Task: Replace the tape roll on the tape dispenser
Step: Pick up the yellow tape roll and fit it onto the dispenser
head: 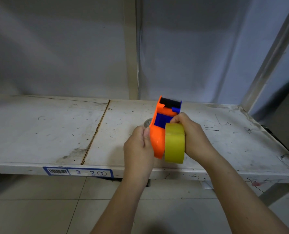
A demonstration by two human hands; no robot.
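Note:
An orange tape dispenser (157,142) with blue inner parts and a black strip at its far end is held above the white shelf (47,129). My left hand (138,149) grips its orange side. A yellow tape roll (174,142) sits against the dispenser's right side, with my right hand (193,135) wrapped around it from the right. Behind the dispenser, a clear, nearly empty roll (147,123) lies on the shelf, mostly hidden.
The shelf is scuffed, with a seam (96,130) running front to back left of my hands. A blue label (78,172) reading 3-2 is on its front edge. A metal upright (131,48) stands behind, and another post (271,53) at the right. Tiled floor lies below.

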